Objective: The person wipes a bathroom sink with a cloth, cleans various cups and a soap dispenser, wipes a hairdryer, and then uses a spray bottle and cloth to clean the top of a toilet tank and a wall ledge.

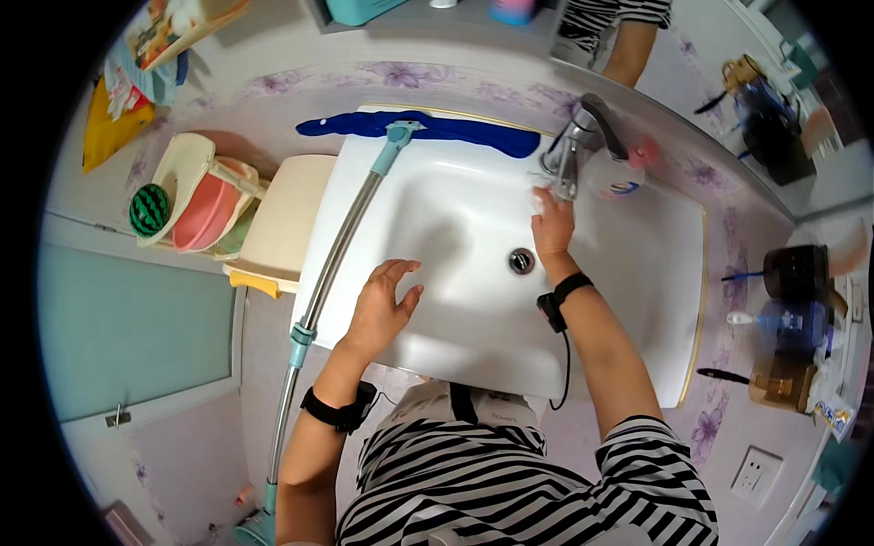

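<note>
R hand [552,227] reaches under the chrome faucet [575,146] at back of white sink [455,227], fingers close together, touching the spout end; can't tell if gripping. L hand [382,305] hovers over basin's left part, fingers spread wide, holding nothing. Drain [521,261] sits just beside R wrist. Mop w/ metal pole [332,264] lies across sink's left rim, blue head at back edge. Colourful flat package [173,27] top left; floral-pattern desk [719,246] round the sink.

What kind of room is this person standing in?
Most likely a bathroom. There is a white sink with a metal tap, a mirror above it, and the right hand reaches under the tap.
</note>
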